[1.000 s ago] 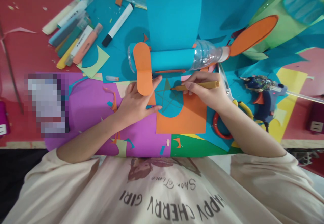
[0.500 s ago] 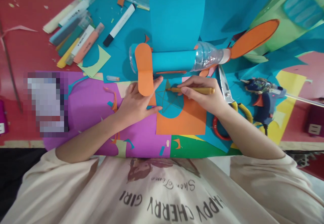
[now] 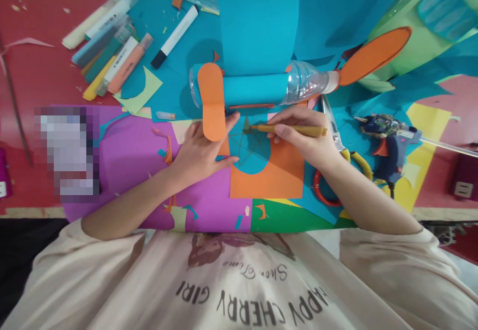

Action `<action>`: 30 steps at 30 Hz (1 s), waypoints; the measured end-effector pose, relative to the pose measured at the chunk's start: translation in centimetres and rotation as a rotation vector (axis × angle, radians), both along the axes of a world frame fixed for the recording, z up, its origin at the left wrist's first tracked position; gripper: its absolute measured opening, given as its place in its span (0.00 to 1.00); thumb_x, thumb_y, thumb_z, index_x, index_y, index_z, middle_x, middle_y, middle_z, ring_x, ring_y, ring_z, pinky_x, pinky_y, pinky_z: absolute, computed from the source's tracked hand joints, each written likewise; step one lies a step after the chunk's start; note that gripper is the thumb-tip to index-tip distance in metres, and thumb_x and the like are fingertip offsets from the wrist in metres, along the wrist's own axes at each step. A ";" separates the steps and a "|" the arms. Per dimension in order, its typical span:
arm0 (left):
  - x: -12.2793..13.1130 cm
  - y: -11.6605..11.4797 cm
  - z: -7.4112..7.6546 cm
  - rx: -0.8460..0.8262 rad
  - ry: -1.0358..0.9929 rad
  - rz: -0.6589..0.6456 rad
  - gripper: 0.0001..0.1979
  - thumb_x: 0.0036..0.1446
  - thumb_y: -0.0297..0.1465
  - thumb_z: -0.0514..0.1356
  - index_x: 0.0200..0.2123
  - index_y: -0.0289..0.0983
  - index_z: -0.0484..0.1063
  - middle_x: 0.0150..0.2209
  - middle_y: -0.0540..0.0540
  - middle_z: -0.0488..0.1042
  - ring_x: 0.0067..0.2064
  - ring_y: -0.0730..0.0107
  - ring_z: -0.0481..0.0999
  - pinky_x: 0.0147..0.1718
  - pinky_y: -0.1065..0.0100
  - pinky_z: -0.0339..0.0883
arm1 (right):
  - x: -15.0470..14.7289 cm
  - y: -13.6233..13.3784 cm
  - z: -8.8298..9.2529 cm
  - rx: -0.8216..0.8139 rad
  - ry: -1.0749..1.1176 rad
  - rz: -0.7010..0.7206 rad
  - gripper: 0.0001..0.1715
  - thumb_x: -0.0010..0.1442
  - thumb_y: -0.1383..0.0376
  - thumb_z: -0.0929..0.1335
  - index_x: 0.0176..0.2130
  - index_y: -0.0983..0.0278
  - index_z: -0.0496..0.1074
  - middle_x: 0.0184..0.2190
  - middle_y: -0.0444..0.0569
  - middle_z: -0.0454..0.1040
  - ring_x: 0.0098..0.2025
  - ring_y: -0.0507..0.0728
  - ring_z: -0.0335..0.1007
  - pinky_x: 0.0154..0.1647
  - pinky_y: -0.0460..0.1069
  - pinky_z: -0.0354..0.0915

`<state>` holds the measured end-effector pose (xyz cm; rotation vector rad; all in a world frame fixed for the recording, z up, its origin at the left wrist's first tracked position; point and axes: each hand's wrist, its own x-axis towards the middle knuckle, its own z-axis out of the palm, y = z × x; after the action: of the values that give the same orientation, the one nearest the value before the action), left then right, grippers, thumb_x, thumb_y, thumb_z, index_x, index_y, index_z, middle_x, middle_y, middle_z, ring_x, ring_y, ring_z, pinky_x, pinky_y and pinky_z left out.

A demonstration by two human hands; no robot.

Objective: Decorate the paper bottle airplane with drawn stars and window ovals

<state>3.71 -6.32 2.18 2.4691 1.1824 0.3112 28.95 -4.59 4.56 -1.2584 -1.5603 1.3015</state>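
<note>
My right hand (image 3: 304, 138) grips a yellow-brown pencil (image 3: 289, 129), its tip on a blue paper piece (image 3: 251, 152) that carries a drawn star. My left hand (image 3: 203, 151) lies flat with fingers spread, pressing on the left edge of that blue piece. The blue piece rests on an orange paper square (image 3: 278, 178). Just beyond the hands lies a clear plastic bottle (image 3: 304, 82) wrapped in blue paper, with an orange paper oval (image 3: 211, 101) on its left end and another orange oval (image 3: 373, 54) at its neck.
Scissors with red and yellow handles (image 3: 338, 165) lie right of my right hand. A blue glue gun (image 3: 388, 138) sits further right. Several markers (image 3: 112, 56) and a black-capped white marker (image 3: 175, 35) lie at the far left. Purple paper (image 3: 130, 156) and scraps cover the near table.
The pencil tip moved along the star's upper lines, first left, then slightly up, and my right hand shifted with it. My left hand stayed where it was.
</note>
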 end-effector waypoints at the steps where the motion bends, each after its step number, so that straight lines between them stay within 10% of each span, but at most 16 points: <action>1: 0.0 0.0 0.0 0.001 -0.003 -0.001 0.40 0.65 0.44 0.59 0.72 0.41 0.43 0.67 0.35 0.62 0.68 0.46 0.62 0.62 0.53 0.54 | 0.0 0.0 0.0 -0.002 0.012 0.004 0.20 0.57 0.46 0.72 0.35 0.60 0.77 0.28 0.43 0.79 0.26 0.51 0.74 0.28 0.47 0.71; 9: -0.1 0.0 -0.4 0.024 0.004 -0.001 0.39 0.66 0.51 0.54 0.72 0.39 0.46 0.66 0.35 0.63 0.68 0.47 0.61 0.62 0.53 0.54 | 0.1 -1.3 0.9 0.034 -0.111 0.069 0.14 0.56 0.53 0.74 0.40 0.58 0.80 0.37 0.47 0.82 0.40 0.58 0.78 0.39 0.52 0.75; 30: -0.1 0.0 -0.2 0.006 0.012 0.002 0.39 0.65 0.49 0.57 0.71 0.40 0.45 0.67 0.36 0.62 0.68 0.48 0.61 0.63 0.54 0.53 | -0.1 -2.4 0.0 0.089 -0.181 0.135 0.11 0.62 0.62 0.70 0.45 0.60 0.79 0.39 0.49 0.82 0.34 0.55 0.78 0.33 0.48 0.73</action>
<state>3.64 -6.28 1.99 2.4778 1.1908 0.3016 28.84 -7.02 4.61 -1.2614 -1.8380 1.2137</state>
